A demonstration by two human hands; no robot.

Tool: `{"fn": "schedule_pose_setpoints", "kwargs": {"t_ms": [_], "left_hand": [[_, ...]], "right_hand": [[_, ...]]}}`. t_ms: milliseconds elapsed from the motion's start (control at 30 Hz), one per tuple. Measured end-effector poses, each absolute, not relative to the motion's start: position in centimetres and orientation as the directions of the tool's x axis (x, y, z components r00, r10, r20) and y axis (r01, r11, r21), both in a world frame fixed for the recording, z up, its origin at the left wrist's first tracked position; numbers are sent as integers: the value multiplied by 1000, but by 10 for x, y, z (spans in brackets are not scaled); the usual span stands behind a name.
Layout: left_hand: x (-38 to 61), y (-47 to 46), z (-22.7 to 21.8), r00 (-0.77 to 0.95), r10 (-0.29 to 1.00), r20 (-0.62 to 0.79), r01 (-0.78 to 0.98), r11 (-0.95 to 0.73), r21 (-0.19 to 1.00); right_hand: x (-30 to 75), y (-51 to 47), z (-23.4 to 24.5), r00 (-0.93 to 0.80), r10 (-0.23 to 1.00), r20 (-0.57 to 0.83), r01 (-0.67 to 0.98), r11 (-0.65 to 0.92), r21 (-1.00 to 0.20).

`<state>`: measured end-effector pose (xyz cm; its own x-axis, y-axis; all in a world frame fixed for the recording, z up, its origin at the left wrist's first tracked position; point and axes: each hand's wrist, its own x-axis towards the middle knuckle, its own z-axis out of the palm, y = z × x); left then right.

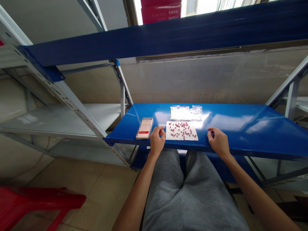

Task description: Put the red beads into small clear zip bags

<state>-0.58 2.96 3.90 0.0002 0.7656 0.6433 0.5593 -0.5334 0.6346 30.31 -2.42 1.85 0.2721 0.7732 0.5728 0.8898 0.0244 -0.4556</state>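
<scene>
On the blue shelf, a white sheet (pixel 168 137) bears several small reddish-pink pieces, too small to name. My left hand (pixel 158 138) rests at the front edge between that sheet and a phone (pixel 145 125). Its fingers are loosely bent, with nothing visible in them. To the right of the sheet, apart from it, my right hand (pixel 218 140) lies on the shelf edge. A gap shows between its thumb and bent forefinger, and I see nothing held there. Behind the sheet lie several clear plastic bags (pixel 184 113), shining in the light.
The blue shelf (pixel 250 128) runs right under a blue crossbeam (pixel 168 38). A perforated metal upright (pixel 72 106) stands on the left. A red plastic stool (pixel 43 200) is on the tiled floor, and a red box (pixel 161 12) sits near the window.
</scene>
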Motion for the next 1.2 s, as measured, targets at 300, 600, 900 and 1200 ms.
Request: {"fn": "schedule_pose_setpoints", "kwargs": {"t_ms": [300,600,900,1200], "left_hand": [[50,144,83,-77,943,324,585,-220,780],[72,190,66,-186,962,201,575,-59,816],[77,202,60,-218,968,125,456,-13,890],[73,199,86,-207,972,110,256,-54,965]], "right_hand": [[265,47,62,119,854,507,869,158,-469],[230,83,64,101,883,458,834,176,-523],[248,86,59,119,881,459,822,172,-543],[231,113,75,110,893,436,759,208,-617]]}}
